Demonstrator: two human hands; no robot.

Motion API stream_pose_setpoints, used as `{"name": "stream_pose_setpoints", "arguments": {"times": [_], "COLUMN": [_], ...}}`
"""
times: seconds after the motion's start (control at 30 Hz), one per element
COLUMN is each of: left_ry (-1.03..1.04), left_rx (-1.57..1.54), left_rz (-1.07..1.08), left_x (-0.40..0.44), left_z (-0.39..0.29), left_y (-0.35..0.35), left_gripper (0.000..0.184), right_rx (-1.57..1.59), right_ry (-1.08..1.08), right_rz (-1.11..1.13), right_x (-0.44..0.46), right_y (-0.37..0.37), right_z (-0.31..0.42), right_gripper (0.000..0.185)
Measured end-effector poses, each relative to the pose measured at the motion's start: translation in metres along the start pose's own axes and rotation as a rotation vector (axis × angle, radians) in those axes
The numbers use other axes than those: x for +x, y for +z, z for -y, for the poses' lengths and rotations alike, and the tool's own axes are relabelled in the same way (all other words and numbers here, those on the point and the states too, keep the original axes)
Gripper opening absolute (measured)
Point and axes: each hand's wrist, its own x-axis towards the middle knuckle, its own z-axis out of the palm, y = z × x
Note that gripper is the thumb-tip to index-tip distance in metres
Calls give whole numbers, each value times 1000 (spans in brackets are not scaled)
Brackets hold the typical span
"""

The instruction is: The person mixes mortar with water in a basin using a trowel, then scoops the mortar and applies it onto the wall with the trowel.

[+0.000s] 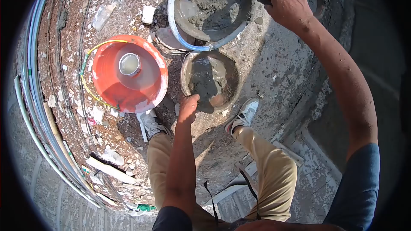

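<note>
Ground, bare patch [274, 66]: open room between the smaller bucket [235, 66] and the raised edge at right; grit only, forearm passing above its upper part. Left side tighter: rubble [100, 115] up to a bundle of pipes [36, 87] curving along the margin. Smaller bucket sits just below the large tub [172, 15], little gap between; orange bucket [102, 70] just left of both. Shoes planted near the bucket bases, one by the orange, one right of the smaller.

Large tub: lumpy grey mortar [207, 4], wetter pools among it, crusted inner wall, pale blue-white rim. Smaller bucket: dark wet mix, glossy patch at far side, caked rim. Orange bucket: cloudy liquid, pale cup [129, 64] within.

Tool: at the large tub's right rim, dark handle [265, 1] outward, grey-coated blade over the mortar. Right hand [289, 8]: fingers clamped round the handle. Left hand [187, 108]: at the smaller bucket's near-left rim, thumb uppermost; other fingers hidden, cannot tell whether they grip.
</note>
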Motion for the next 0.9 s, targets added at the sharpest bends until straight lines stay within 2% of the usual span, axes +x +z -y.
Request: {"name": "stream_pose_setpoints", "arguments": {"times": [0.03,0.1,0.17,0.3,0.37,0.43,0.5,0.53,0.6,0.63,0.67,0.77,0.83,0.9], "left_ry": [-45,260,428,443,489,504,568,595,392,291,-46,-316,-322,-331], "left_rx": [23,372,514,563,603,688,636,603,437,359,-54,-180,-335,-502], "left_rz": [12,-30,32,80,63,44,27,19,-6,-22,-46,-98,-84,-75], "left_x": [-5,-18,-16,-19,-12,-10,-6,-6,-18,-25,-29,-26,-24,-24], "left_z": [-9,-27,-35,-47,-31,-37,-40,-39,-47,-60,-75,-72,-66,-61], "left_y": [0,4,0,1,1,2,1,3,7,6,9,9,8,10], "left_gripper": [28,19,16,16,16,16,9,6,7,7,14,18,16,15], "right_rx": [100,256,313,378,427,584,718,800,963,1099,1238,1501,1603,1553], "right_ry": [18,91,133,71,106,171,203,200,192,218,244,319,359,370], "right_rz": [-12,14,74,124,213,228,270,221,125,175,222,272,238,135], "right_x": [-11,-21,-33,-36,-15,4,10,4,-12,-18,-25,-49,-68,-91], "right_y": [0,17,22,34,36,47,56,62,76,80,81,78,93,99], "right_z": [15,30,47,84,112,127,131,130,126,125,124,124,124,121], "right_gripper": [24,28,31,34,34,34,35,38,46,46,46,42,42,44]}}
